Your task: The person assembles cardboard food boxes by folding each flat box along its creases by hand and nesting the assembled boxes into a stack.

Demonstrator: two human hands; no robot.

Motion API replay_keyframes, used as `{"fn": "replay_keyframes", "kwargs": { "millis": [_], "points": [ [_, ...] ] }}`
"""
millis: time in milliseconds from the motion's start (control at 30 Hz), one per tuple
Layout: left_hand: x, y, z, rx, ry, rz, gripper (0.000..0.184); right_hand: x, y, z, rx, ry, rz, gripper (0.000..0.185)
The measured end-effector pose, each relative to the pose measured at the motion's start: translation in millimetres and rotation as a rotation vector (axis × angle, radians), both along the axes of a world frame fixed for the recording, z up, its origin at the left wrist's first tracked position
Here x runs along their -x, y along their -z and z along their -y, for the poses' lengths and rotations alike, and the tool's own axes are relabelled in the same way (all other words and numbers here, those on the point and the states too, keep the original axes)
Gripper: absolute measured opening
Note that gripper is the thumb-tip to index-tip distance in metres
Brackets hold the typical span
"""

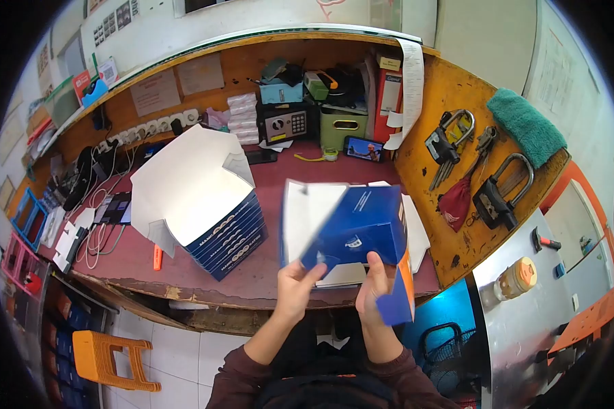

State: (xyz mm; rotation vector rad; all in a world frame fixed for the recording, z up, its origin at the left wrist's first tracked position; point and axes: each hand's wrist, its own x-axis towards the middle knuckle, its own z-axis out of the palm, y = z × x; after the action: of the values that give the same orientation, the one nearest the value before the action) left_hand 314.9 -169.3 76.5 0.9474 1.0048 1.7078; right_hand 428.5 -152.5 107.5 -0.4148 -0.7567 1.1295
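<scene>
My left hand pinches the lower left edge of a blue carton with white inner sides and an orange side. My right hand grips the same carton lower right, thumb up on its front. The carton's flaps stand partly open, and its left white flap is smeared by motion. White sheets or flat cartons lie behind it on the dark red desk. Left of my hands stands a larger blue box with striped lettering and its white flaps spread open.
A small safe, a green box and a phone stand at the desk's back. Locks and a green towel are on the right panel. Cables lie left. A yellow stool stands on the floor.
</scene>
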Motion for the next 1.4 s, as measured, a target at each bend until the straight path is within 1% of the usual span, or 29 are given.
{"fn": "replay_keyframes", "kwargs": {
  "millis": [100,133,167,233,267,300,333,367,400,433,500,533,567,600,633,700,733,767,800,833,900,933,967,1033,1067,1167,1233,1367,1400],
  "points": [
    [-5,4,8,0.009,-0.171,-0.123,0.017,10,17,3,0.016,-0.139,-0.077,0.039],
    [-12,-3,6,0.024,-0.226,0.080,0.035,23,21,9,0.062,-0.219,-0.136,0.038],
    [-10,-3,6,0.026,-0.230,0.082,0.035,32,25,15,0.108,-0.299,-0.193,0.038],
    [-2,-3,5,0.022,-0.069,0.158,0.026,33,39,13,0.155,-0.367,-0.216,0.037],
    [5,-25,16,0.289,0.058,0.011,0.031,27,31,12,0.208,-0.365,-0.135,0.037],
    [12,-26,23,0.289,0.054,0.014,0.031,21,24,10,0.261,-0.362,-0.055,0.037],
    [19,-24,32,0.077,0.013,-0.459,0.035,18,18,2,0.164,-0.203,0.099,0.038],
    [25,-25,39,-0.146,-0.030,-0.929,0.040,12,14,-4,0.132,-0.197,0.210,0.037],
    [30,-37,44,-0.210,-0.283,-1.041,0.038,13,4,-6,0.124,-0.213,0.318,0.035],
    [38,-48,46,-0.135,-0.363,-1.184,0.036,14,-5,-6,0.118,-0.233,0.427,0.034],
    [40,-59,30,-0.195,-0.402,-1.030,0.053,19,-8,-9,-0.168,-0.159,1.108,0.032],
    [49,-53,24,-0.182,-0.420,-1.031,0.053,21,-10,-10,-0.355,-0.068,1.372,0.032],
    [62,-38,14,-0.187,-0.294,-0.881,0.056,24,8,-18,-0.552,-0.153,1.104,0.032],
    [76,-18,3,-0.194,-0.170,-0.729,0.059,33,-8,-16,-0.694,-0.063,1.235,0.033],
    [95,13,-8,-0.352,-0.243,-0.862,0.047,40,-41,-4,-0.705,-0.085,1.420,0.034],
    [98,-22,14,0.048,-0.004,0.165,0.045,55,-62,14,-0.775,0.175,1.741,0.029],
    [105,-41,31,0.051,0.079,0.238,0.051,64,-63,14,-0.778,0.168,1.738,0.029],
    [110,-44,40,-0.014,0.013,0.236,0.061,73,-66,12,-0.928,0.143,1.809,0.026],
    [119,-50,51,-0.091,-0.030,0.071,0.061,83,-70,9,-1.080,0.120,1.872,0.025],
    [133,-53,60,-0.171,-0.072,-0.097,0.062,96,-75,4,-1.081,0.123,1.866,0.025],
    [183,-38,74,-0.089,-0.274,-0.588,0.056,123,-87,-6,-1.292,-0.027,1.652,0.024],
    [194,-44,74,-0.109,-0.533,-0.943,0.038,136,-96,-9,-1.303,-0.108,1.676,0.025],
    [206,-47,75,-0.110,-0.533,-0.948,0.038,150,-106,-11,-1.312,-0.195,1.698,0.026],
    [227,-46,74,0.004,-0.570,-1.357,0.023,170,-123,-15,-1.330,-0.289,1.712,0.027],
    [233,-41,68,-0.131,-0.613,-1.410,0.013,178,-131,-14,-1.279,-0.357,1.771,0.028],
    [248,-37,62,-0.275,-0.667,-1.576,0.012,203,-131,-23,-1.220,-0.484,1.799,0.031],
    [249,-38,59,-0.311,-0.654,-1.558,0.012,206,-132,-25,-1.066,-0.571,1.888,0.033],
    [243,-45,59,-0.413,-0.584,-1.532,0.012,203,-127,-28,-1.005,-0.584,1.937,0.032],
    [244,-44,60,-0.410,-0.587,-1.528,0.012,198,-122,-23,-1.048,-0.520,1.867,0.032]
  ]
}}
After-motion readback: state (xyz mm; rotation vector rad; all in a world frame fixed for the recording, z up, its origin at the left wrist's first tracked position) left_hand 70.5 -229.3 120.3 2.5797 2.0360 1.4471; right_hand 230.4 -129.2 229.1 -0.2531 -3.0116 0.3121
